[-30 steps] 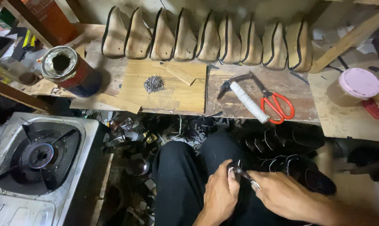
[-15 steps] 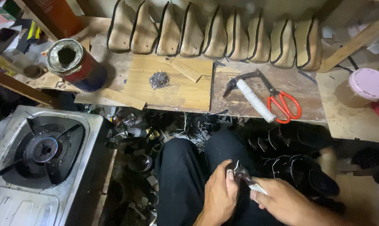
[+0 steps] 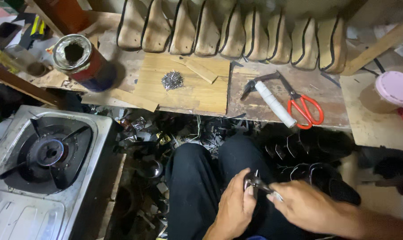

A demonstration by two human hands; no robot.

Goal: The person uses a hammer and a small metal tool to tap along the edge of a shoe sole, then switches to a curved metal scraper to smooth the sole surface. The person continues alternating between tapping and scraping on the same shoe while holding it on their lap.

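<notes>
seen from above, low in the frame over a lap in dark trousers [image 3: 197, 186]: left hand [image 3: 235, 206] curled closed around the metal head of a small plier-like tool [image 3: 255, 182], right hand [image 3: 306, 206] wrapped shut on its handle end, the two hands almost touching. tool small, dark, shiny; jaws mostly hidden by fingers, so cannot tell what, if anything, sits between them. likely rigid steel, fairly light, smooth and perhaps slippery at the head; best held by the handles, away from the pointed tips.

above the knees, a worn wooden workbench [image 3: 272, 100]. on it a pale plywood board [image 3: 188, 86] with a small heap of nails [image 3: 172, 80] and a loose wood strip [image 3: 200, 71]. to the right, a hammer with a white-wrapped handle [image 3: 272, 103] lying against red-handled scissors [image 3: 304, 106]. along the back, a row of tan shoe soles [image 3: 237, 31] standing on edge. far left, an open, crusted tin can [image 3: 77, 58]; far right, a pink-lidded tub [image 3: 395, 89].

lower left, a steel gas stove [image 3: 41, 164], well apart from the hands. between bench and lap, scrap cuttings [image 3: 157, 133] and dark sandals [image 3: 317, 173] crowding the floor just beside the right knee.
</notes>
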